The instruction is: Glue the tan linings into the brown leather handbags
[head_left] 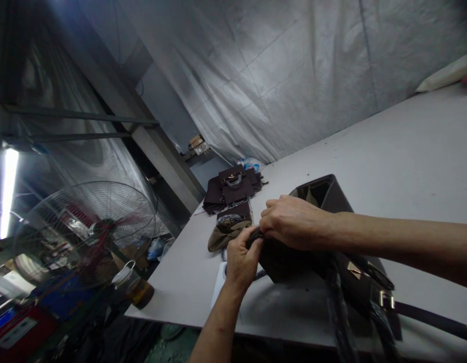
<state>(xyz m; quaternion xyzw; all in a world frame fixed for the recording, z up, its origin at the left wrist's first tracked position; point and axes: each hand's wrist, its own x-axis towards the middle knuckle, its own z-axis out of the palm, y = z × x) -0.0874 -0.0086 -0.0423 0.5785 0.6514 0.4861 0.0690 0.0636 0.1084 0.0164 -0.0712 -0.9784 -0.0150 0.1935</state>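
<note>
A dark brown handbag (284,264) lies tipped on the white table, its open top showing a lighter lining. Its gold-coloured clasp (354,270) faces the near right, and the plastic-wrapped handles (335,302) hang toward the table's near edge. My left hand (241,259) pinches the left end of the bag between thumb and fingers. Right beside it, my right hand (289,222) is closed on the same dark edge, its forearm crossing over the bag. The exact spot between the fingertips is mostly hidden. A buckled strap (425,315) runs off to the right.
Beyond my left hand lies another bag with brown lining (227,234). Behind it is a stack of dark brown bag pieces (235,186). A jar of dark liquid (140,292) stands at the table's left corner, near a large fan (105,227). Silver sheeting (278,75) hangs behind the table (399,156).
</note>
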